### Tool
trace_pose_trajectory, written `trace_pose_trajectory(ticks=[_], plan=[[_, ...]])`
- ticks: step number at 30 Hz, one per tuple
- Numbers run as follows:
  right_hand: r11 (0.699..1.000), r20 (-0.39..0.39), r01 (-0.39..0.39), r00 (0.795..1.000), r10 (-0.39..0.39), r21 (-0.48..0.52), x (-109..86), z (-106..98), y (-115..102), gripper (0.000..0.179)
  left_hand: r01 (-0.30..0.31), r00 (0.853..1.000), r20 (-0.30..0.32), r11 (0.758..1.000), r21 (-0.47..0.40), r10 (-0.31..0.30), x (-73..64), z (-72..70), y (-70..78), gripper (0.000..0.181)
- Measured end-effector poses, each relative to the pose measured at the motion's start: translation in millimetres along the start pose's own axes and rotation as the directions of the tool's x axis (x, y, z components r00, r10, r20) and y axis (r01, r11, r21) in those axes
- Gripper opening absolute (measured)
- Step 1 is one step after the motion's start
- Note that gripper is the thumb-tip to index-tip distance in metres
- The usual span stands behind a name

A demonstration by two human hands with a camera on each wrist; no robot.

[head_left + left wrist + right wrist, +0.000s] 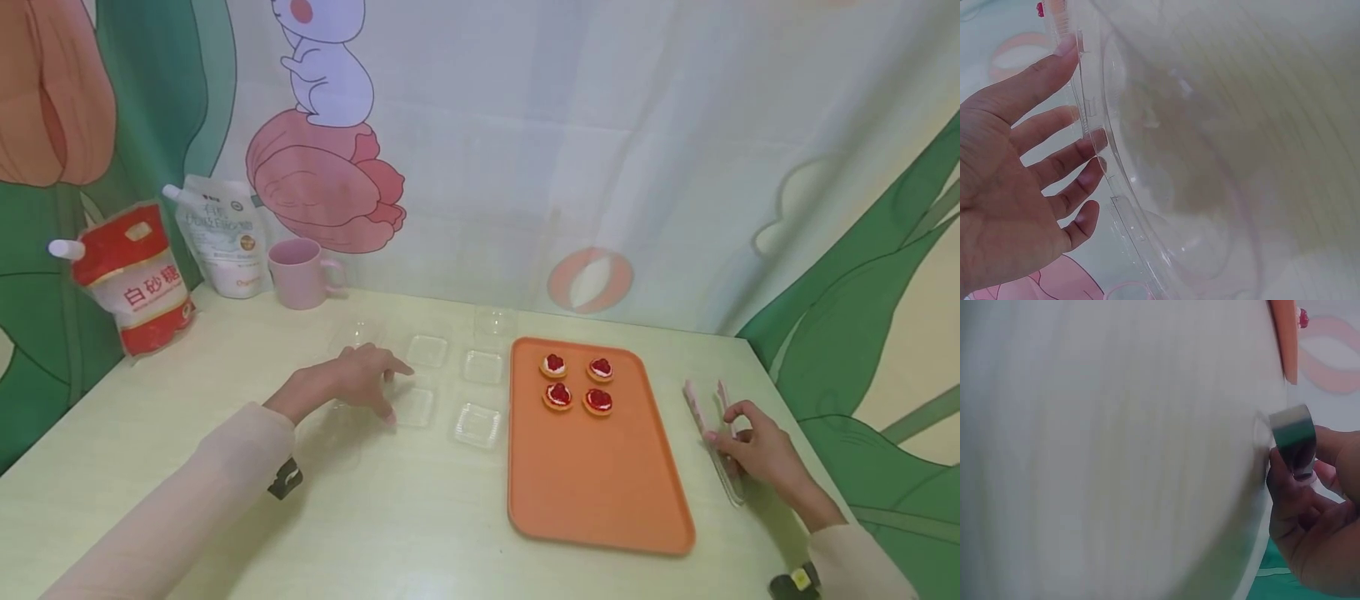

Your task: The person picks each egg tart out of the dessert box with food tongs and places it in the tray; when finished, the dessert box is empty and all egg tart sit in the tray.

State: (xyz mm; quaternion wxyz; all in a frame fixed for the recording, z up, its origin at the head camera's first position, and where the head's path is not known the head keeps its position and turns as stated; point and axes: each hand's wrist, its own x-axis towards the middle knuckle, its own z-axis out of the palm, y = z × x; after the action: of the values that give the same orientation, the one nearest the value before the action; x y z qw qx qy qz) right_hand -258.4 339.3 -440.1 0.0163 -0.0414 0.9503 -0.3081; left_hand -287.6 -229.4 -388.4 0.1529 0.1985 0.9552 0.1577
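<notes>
My left hand (362,379) reaches over a group of clear plastic boxes, thumb and index finger spread apart around a box compartment (415,407). In the left wrist view its fingers are loosely extended, their tips right at the clear plastic rim (1089,125). On the right, my right hand (761,450) holds a pair of tongs (699,411) between thumb and fingers, the tong tips pointing away and apart. The right wrist view shows the shiny metal bend of the tongs (1294,434) in that hand. Several berry-topped tarts (558,397) sit on an orange tray (592,483).
A pink mug (296,273), a white spouted pouch (225,242) and a red sugar bag (138,279) stand at the back left of the pale table (420,508). A printed curtain (480,167) hangs right behind the table.
</notes>
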Motion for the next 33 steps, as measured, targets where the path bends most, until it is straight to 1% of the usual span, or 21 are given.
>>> trace_pose_trajectory(ticks=[2,6,9,14,16,19,24,29,33], plan=[[0.999,-0.006,0.019,1.000,-0.019,-0.031,1.0,0,0,0.034,-0.001,1.000,-0.004,1.000,0.003,0.001,0.1,0.3,-0.9,0.077],[0.997,0.007,0.027,1.000,-0.027,-0.069,3.0,-2,-3,0.039,-0.010,1.000,-0.010,1.000,0.010,0.010,0.0,0.7,-2.2,0.076],[0.997,0.029,0.027,0.999,-0.025,-0.077,4.3,-3,-5,0.044,-0.012,1.000,-0.007,1.000,0.012,0.012,-0.4,-0.5,-1.7,0.077],[0.991,0.048,0.088,0.995,-0.083,-0.102,8.1,-6,-2,0.054,-0.009,1.000,-0.002,1.000,0.009,0.009,0.0,-2.4,-0.5,0.077],[0.989,0.056,0.102,0.994,-0.096,-0.106,9.8,-8,0,0.060,-0.020,1.000,-0.003,1.000,0.014,0.020,0.5,-2.9,-0.1,0.077],[0.990,0.084,0.101,0.992,-0.093,-0.093,11.6,-12,3,0.067,-0.022,1.000,-0.001,1.000,0.013,0.022,1.2,-3.3,0.6,0.076],[0.992,0.123,0.096,0.989,-0.086,-0.081,13.9,-16,8,0.064,-0.021,1.000,0.001,1.000,0.011,0.021,0.4,-4.8,2.1,0.076],[0.993,0.128,0.093,0.988,-0.083,-0.074,14.3,-17,9,0.058,-0.015,1.000,0.002,1.000,0.005,0.015,-0.3,-3.6,2.5,0.077],[0.992,0.119,0.105,0.988,-0.095,-0.074,14.0,-17,6,0.057,-0.019,1.000,0.001,1.000,0.009,0.019,-0.4,-2.0,0.8,0.078]])
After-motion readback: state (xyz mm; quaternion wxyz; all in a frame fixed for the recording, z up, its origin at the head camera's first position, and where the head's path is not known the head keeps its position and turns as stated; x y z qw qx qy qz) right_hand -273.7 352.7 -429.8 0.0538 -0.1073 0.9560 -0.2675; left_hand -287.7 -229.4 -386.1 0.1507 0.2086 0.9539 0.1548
